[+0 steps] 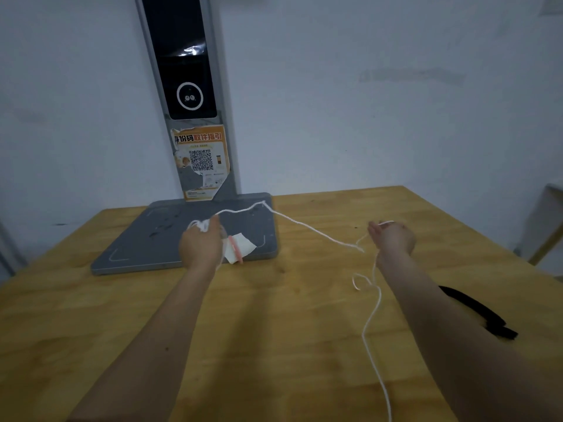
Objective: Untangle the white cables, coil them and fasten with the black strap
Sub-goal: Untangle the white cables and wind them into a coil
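— Where is the cable?

— The thin white cable [307, 228] runs between my two hands, above the yellow wooden table [274, 330]. My left hand [199, 246] has its fingers curled round a small bunch of loops over the flat grey base plate [137, 248] of the tall grey stand [185, 95]. From there the line rises, then slopes down to the right.

— And your other hand?

— My right hand [393, 237] grips the cable too, a loop showing at the fingers; a long tail drops from it, makes one small loop on the table and trails toward me.

— The strap?

— The black fabric strap [484, 315] lies flat on the table, just right of my right forearm — untouched. A white paper scrap with a pink edge [240, 249] sits on the plate beside my left wrist.
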